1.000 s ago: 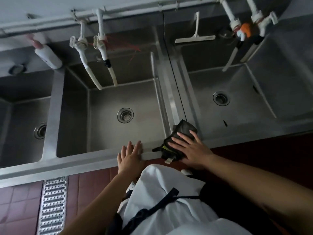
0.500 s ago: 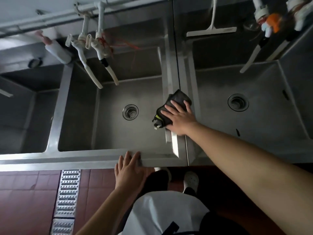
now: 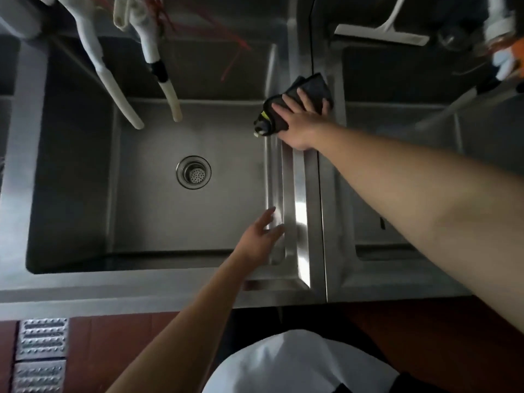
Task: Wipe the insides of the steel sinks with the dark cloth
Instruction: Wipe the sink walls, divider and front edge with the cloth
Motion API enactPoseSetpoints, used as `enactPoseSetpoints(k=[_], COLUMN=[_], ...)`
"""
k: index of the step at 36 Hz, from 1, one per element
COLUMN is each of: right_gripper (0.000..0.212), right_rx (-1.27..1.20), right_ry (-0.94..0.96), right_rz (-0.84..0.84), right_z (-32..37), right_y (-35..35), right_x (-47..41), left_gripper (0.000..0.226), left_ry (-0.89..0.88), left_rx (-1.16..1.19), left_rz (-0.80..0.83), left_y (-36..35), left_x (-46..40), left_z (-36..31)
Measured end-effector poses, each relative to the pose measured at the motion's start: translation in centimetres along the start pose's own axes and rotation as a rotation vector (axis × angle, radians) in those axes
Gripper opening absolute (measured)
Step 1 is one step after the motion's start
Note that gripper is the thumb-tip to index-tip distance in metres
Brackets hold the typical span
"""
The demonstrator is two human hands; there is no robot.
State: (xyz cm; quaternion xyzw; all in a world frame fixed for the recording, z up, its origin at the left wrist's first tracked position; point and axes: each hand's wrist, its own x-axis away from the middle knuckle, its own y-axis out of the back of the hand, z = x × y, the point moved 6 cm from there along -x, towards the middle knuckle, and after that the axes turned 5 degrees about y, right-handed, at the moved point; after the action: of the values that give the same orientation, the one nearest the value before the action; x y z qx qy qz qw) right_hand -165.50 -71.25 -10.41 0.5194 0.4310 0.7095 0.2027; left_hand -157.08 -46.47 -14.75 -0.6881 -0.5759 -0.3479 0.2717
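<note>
Dark cloth [image 3: 297,106], bunched with a yellow-green tag at its near-left edge, lies under the right hand [image 3: 302,123] on top of the steel divider [image 3: 300,199] that separates the two sinks. That hand presses flat on the cloth, fingers spread and pointing away from the person, palm down rather than curled around it; part of the cloth sticks out beyond the fingertips and part hangs over the divider's left edge toward the middle sink [image 3: 71,165]. The left hand [image 3: 262,236] is well apart from the right, nearer the person, empty, with its fingers loosely apart and reaching toward the inner right wall of the same sink, just beside the divider's rounded lip; whether it touches the steel is unclear. To the left of both hands, the round drain strainer [image 3: 193,172] sits in the basin floor. Beyond the left hand, two white hose spouts [image 3: 170,97] hang down over the basin's far side. On the far side of the right arm lies the right sink [image 3: 397,171], and a white squeegee [image 3: 382,32] rests on the ledge beyond the right hand. Below the forearms, red floor tiles [image 3: 113,336] and a metal floor grate [image 3: 41,353] show in front of the counter edge
</note>
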Motion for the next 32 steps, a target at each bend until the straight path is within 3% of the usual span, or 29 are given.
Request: enactPoseSetpoints(k=[4,9,16,22,25,29,32], right_gripper=[0.062,0.053,0.057,0.055,0.057,0.05,0.046], right_rx=[-0.017,-0.102,-0.163,-0.252,-0.411,-0.687,-0.886], right_ry=[0.005,0.147,0.454,0.603,0.603,0.464,0.308], right_rz=[-0.059,-0.181,-0.18,-0.108,-0.063,0.0,-0.004], right_z=[-0.7,-0.6,0.0,-0.6,-3.4,-9.7,-15.2], right_y=[0.9,-1.2,-8.2,-13.5,-15.1,-17.4,-18.8], right_x=[-1.7,2.0,13.3,21.7,24.8,27.8,29.4], left_gripper=[0.044,0.037,0.029,0.025,0.027,0.039,0.057], left_ry=[0.013,0.157,0.1,-0.015,-0.07,-0.156,-0.151], left_rx=[0.166,0.538,0.558,0.449,0.333,0.112,-0.222], left_rz=[-0.031,-0.225,-0.421,-0.441,-0.474,-0.56,-0.623], left_y=[0.8,3.9,5.7,2.0,-1.2,-6.7,-11.2], left_x=[-1.4,-2.2,-2.2,-0.9,0.6,2.6,2.9], left_z=[-1.3,-1.3,-2.3,-5.7,-7.0,-7.1,-6.1])
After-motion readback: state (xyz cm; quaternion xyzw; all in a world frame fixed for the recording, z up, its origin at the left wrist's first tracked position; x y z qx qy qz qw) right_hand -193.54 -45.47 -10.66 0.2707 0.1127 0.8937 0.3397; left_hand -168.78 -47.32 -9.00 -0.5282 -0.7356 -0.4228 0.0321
